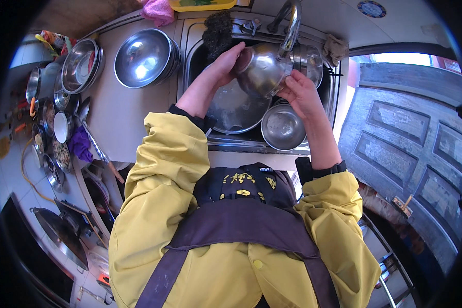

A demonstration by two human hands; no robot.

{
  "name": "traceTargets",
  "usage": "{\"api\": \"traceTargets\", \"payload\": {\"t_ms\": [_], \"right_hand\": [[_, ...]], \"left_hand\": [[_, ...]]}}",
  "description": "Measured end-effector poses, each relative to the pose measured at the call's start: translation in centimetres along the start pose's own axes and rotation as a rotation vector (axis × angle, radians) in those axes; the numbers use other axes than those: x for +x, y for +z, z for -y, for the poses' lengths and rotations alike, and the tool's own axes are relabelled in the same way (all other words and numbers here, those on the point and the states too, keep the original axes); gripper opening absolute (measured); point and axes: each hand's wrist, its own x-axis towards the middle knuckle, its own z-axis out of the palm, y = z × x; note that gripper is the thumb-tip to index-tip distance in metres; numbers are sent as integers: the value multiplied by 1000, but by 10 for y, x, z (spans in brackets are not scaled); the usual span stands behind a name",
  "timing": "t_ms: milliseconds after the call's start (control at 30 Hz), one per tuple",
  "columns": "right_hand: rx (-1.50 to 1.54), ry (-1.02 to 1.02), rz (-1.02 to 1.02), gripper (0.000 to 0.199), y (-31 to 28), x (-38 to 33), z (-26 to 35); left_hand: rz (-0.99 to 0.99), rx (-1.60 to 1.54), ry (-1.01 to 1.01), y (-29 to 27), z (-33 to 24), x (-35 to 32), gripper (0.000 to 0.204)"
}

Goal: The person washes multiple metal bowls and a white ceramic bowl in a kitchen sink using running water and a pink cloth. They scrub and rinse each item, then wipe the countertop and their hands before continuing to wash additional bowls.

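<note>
Both my hands hold a shiny metal bowl (263, 74), tilted over the sink (226, 141) beneath the faucet (291, 32). My left hand (225, 64) is around its left side, with the fingertips partly hidden behind it. On the right, my right hand (303, 93) grips the bowl near its lower right edge. Below the held bowl, a wide round metal basin (233, 110) lies in the sink. Beside it, under my right hand, sits a smaller metal bowl (281, 128). More metalware (313, 61) stands in the sink's far right corner.
Stacked metal bowls (142, 57) stand on the counter left of the sink. A dark scouring pad (218, 32) lies at the sink's far left corner, near a pink cloth (159, 11). Farther left are more bowls (79, 65) and a purple cloth (80, 143). A panelled door (395, 133) stands right.
</note>
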Motion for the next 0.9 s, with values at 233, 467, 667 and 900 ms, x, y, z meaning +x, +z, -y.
{"api": "traceTargets", "payload": {"t_ms": [233, 467, 667, 900], "right_hand": [[-182, 17, -79, 18, 7, 8, 1], [-184, -9, -159, 18, 22, 25, -3], [531, -66, -316, 18, 19, 28, 2], [613, -17, -406, 23, -1, 4, 2]], "left_hand": [[97, 640, 279, 0, -15, 10, 41], [-189, 1524, 865, 42, 5, -9, 38], [-164, 1716, 1367, 39, 38, -34, 46], [-253, 582, 1002, 30, 47, -29, 52]]}}
